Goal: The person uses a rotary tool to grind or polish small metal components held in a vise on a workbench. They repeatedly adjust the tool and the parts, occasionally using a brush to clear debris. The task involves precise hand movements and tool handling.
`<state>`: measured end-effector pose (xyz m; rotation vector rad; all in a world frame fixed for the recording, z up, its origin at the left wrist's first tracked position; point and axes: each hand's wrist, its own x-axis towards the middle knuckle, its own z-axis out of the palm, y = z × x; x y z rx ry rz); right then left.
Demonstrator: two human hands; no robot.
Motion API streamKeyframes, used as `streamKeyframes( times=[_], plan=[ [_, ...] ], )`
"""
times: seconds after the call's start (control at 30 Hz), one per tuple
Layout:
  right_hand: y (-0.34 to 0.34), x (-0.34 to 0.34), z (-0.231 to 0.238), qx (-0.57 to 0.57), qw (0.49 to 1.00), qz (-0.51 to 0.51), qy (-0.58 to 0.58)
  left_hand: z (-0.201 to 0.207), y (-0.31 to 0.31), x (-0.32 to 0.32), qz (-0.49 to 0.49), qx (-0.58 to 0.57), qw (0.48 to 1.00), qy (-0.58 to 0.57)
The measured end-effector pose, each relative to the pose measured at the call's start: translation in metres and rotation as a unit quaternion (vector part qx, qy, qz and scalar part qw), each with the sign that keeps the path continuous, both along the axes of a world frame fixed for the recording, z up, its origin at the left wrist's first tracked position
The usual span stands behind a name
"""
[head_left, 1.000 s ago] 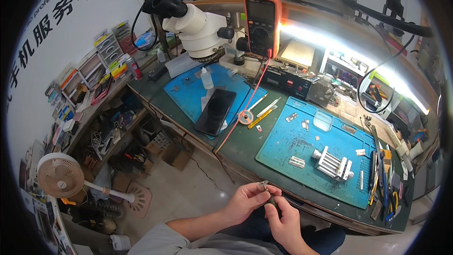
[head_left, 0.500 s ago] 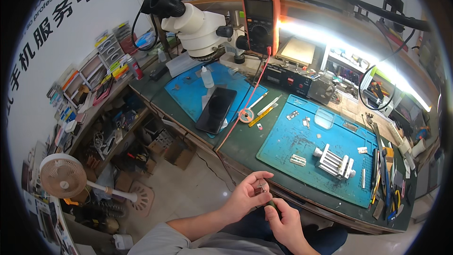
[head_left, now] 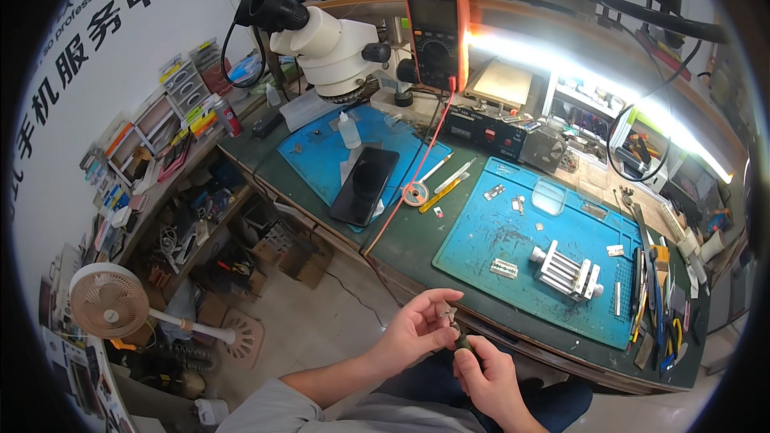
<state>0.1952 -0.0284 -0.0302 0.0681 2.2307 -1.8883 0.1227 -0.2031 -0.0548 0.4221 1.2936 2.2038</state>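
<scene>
Just off the bench's front edge, my left hand (head_left: 419,325) pinches a small silvery metal piece (head_left: 448,315) between thumb and fingers; its kind is too small to tell. My right hand (head_left: 488,375) is closed around a short, dark green handled tool (head_left: 463,342), whose tip meets the piece at my left fingertips. Most of that handle is hidden in my palm. Beyond the hands, a blue work mat (head_left: 473,252) carries a razor blade (head_left: 504,269) and a silver clamp fixture (head_left: 568,273).
Left on the bench are a black phone (head_left: 365,186), a white dropper bottle (head_left: 349,130) and a microscope (head_left: 337,52). An orange multimeter (head_left: 438,40) stands behind, its red lead (head_left: 411,170) crossing to the front edge. Tweezers and pliers (head_left: 659,313) lie at right. A fan (head_left: 110,301) stands lower left.
The dark green handle has tilted up and shows more between my hands, and its tip now reaches the metal piece. My hands have barely moved; the whole view shifted slightly.
</scene>
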Motion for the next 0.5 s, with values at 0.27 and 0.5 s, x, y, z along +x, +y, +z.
streamKeyframes(
  times=[0.27,0.5],
  plan=[
    [-0.002,0.003,0.001,-0.013,1.000,0.008,-0.013,-0.003,0.001,-0.002,0.003,-0.026,0.999,0.045],
    [0.001,0.003,0.000,-0.012,0.999,0.010,-0.029,0.006,0.001,-0.001,-0.005,-0.017,1.000,0.011]
  ],
)
